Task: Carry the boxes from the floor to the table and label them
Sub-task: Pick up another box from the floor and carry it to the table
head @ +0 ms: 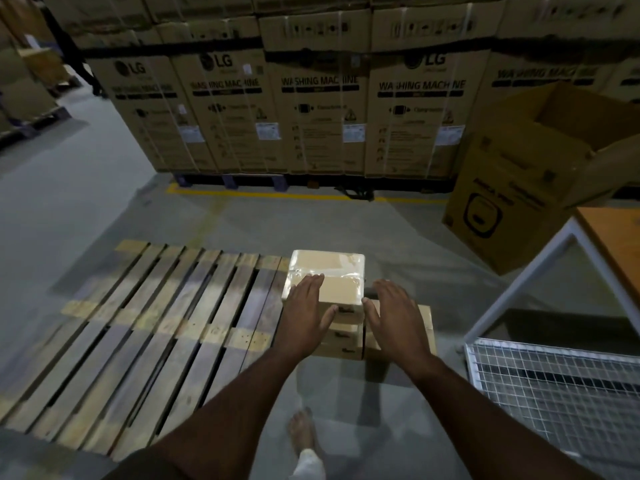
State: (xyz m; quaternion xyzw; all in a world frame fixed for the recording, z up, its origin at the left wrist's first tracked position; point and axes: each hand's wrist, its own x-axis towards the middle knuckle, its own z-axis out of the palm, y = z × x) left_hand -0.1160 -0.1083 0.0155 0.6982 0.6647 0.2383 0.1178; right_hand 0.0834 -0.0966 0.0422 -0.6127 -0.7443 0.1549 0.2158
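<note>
Hands reaching over stacked boxes at frame centre. Left hand [309, 308] is lying flat, fingers straight, on the top box [325, 276], which is sitting wrapped in clear film on a lower box [341, 336] at the right end of a wooden pallet [145, 327]. Right hand [394, 315] is hovering released, fingers spread, just beside the top box and above a neighbouring box [425, 322]; contact cannot be told. Bench [613, 237] corner is showing at right edge, with an open carton [519, 188] standing behind it.
</note>
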